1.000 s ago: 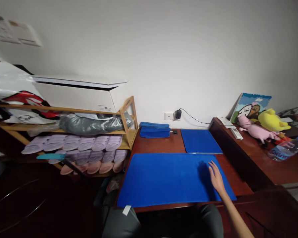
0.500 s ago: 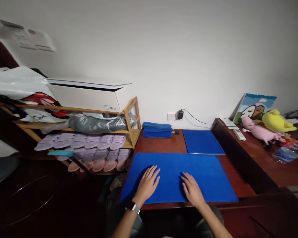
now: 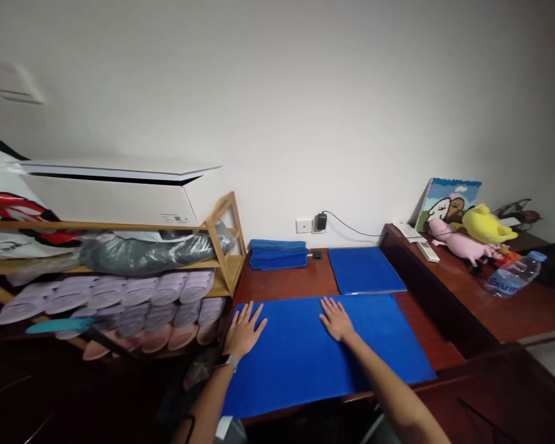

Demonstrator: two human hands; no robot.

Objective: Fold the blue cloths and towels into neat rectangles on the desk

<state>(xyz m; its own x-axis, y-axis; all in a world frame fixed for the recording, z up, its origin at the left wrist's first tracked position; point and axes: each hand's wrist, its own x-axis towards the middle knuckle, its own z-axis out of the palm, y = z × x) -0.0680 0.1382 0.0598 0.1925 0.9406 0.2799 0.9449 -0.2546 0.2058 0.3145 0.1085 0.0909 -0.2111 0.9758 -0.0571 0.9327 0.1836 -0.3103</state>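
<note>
A large blue cloth (image 3: pixel 300 364) lies spread flat over the front of the reddish-brown wooden table (image 3: pixel 296 285). On its left edge, toward the far corner, my left hand (image 3: pixel 244 332) rests with fingers spread. My right hand (image 3: pixel 337 318) lies flat near the cloth's far edge, fingers stretched out, holding nothing. Behind it, a smaller folded blue cloth (image 3: pixel 366 271) sits at the back right of the table. Several more folded blue cloths (image 3: pixel 278 255) are stacked at the back left, against the wall.
Left of the table stands a wooden rack (image 3: pixel 226 265) with slippers (image 3: pixel 160 288) and a white box (image 3: pixel 111 196). A raised side desk (image 3: pixel 481 302) at right bears a plastic bottle (image 3: pixel 515 274), a pink plush toy (image 3: pixel 462 245) and a remote (image 3: pixel 428 251). A black charger (image 3: pixel 322 221) is plugged in.
Both hands have moved farther from me across the large blue cloth, the left one also out to its left edge. The view has turned a little to the right.
</note>
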